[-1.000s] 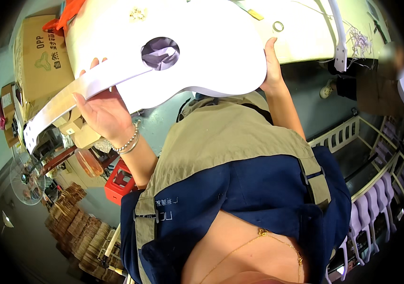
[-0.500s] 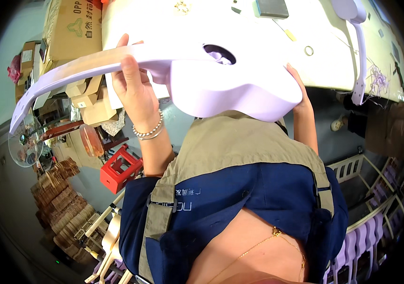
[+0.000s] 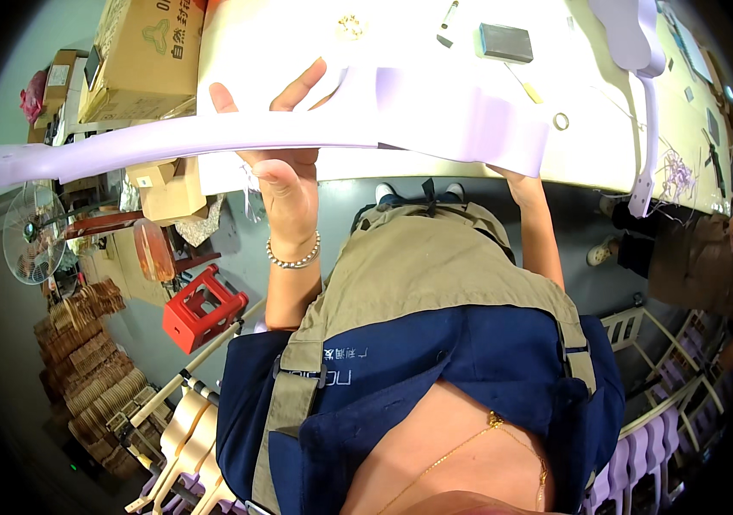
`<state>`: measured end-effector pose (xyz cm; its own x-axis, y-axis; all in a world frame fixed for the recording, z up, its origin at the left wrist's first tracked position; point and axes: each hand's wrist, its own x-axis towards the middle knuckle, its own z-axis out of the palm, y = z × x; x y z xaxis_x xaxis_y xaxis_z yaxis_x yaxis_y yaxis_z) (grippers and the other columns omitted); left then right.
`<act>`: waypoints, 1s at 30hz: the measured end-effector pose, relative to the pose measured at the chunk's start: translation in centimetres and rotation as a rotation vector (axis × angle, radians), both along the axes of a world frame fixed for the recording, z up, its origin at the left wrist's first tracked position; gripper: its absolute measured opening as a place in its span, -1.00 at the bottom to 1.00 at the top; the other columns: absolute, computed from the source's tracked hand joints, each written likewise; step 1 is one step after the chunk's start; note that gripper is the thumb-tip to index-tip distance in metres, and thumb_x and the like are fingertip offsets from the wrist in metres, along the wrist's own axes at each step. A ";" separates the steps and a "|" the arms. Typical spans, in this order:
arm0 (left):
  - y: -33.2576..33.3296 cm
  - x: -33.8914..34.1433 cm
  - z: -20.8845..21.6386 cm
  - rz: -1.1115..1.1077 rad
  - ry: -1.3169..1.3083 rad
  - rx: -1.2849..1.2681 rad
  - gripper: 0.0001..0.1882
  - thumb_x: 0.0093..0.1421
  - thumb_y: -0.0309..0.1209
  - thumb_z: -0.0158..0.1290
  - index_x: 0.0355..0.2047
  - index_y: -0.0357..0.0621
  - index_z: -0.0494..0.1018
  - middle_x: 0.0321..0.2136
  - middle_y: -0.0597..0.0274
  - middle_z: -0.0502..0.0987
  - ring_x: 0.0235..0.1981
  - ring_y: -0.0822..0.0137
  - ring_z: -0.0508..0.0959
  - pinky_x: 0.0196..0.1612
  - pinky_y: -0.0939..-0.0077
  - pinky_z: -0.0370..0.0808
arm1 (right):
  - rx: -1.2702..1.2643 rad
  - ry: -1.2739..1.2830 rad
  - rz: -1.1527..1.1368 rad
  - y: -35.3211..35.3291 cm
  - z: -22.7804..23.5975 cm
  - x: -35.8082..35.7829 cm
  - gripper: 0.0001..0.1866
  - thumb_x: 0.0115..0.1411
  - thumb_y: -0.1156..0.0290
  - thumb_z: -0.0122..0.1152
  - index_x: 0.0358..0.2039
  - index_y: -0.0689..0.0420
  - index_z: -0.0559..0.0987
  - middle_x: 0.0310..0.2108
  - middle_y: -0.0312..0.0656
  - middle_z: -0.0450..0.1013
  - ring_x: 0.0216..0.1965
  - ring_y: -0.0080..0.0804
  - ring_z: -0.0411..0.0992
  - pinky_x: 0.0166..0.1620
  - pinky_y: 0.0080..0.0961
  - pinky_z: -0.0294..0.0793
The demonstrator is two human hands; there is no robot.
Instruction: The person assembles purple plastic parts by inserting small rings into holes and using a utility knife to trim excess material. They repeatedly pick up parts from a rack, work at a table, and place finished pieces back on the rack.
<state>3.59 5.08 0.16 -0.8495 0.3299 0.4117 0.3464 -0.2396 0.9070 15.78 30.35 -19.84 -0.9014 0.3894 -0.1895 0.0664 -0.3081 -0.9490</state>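
Observation:
A pale purple guitar (image 3: 461,120) without strings lies turned edge-on across my front, its neck (image 3: 169,136) reaching far to the left. The soundhole is out of sight. My left hand (image 3: 291,202) is behind and under the neck, with the neck lying across it; its fingers are spread and stretched out, and the neck covers the palm. At the body's right end my right hand (image 3: 519,184) grips the lower edge from below, most of its fingers hidden by the body.
On the white table (image 3: 280,34) lie a dark grey block (image 3: 505,43), a yellow-handled tool (image 3: 531,90), a tape ring (image 3: 561,121) and another purple guitar (image 3: 632,43). A cardboard box (image 3: 139,69) is left, a red stool (image 3: 203,309) below, a person (image 3: 696,257) at right.
The guitar has rolled from showing its soundhole to edge-on, and its headstock has swung up and left. My left hand has loosened from the neck, fingers spreading, and shifted right.

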 end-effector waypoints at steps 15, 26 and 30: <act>-4.7 0.5 -1.9 0.365 -0.192 0.202 -0.32 0.19 0.16 -0.51 0.22 0.22 -0.38 0.02 -0.31 0.20 0.10 0.05 0.24 0.06 0.21 0.29 | 0.348 -0.093 0.163 -1.4 5.3 -2.4 -0.22 -0.24 0.46 0.43 0.03 0.23 0.24 -0.11 -0.16 0.34 -0.09 -0.42 0.32 -0.07 -0.50 0.35; -6.6 1.3 -2.1 0.528 -0.218 0.206 -0.35 0.24 -0.18 -0.23 0.21 0.07 -0.30 0.02 -0.22 0.22 0.07 0.11 0.27 0.07 0.20 0.28 | 0.384 -0.008 0.241 -2.6 6.0 -3.2 -0.07 -0.28 0.42 0.45 0.12 0.22 0.15 0.04 -0.08 0.23 0.06 -0.33 0.22 0.08 -0.43 0.19; -6.1 1.0 -3.3 0.552 -0.249 0.276 -0.32 0.16 -0.46 -0.15 0.19 0.02 -0.26 0.03 -0.13 0.24 0.08 0.18 0.25 0.09 0.19 0.26 | 0.434 0.336 0.213 -2.4 9.2 -3.6 -0.01 -0.19 0.00 0.32 0.18 0.18 0.08 0.14 -0.05 0.10 0.14 -0.26 0.11 0.18 -0.37 0.01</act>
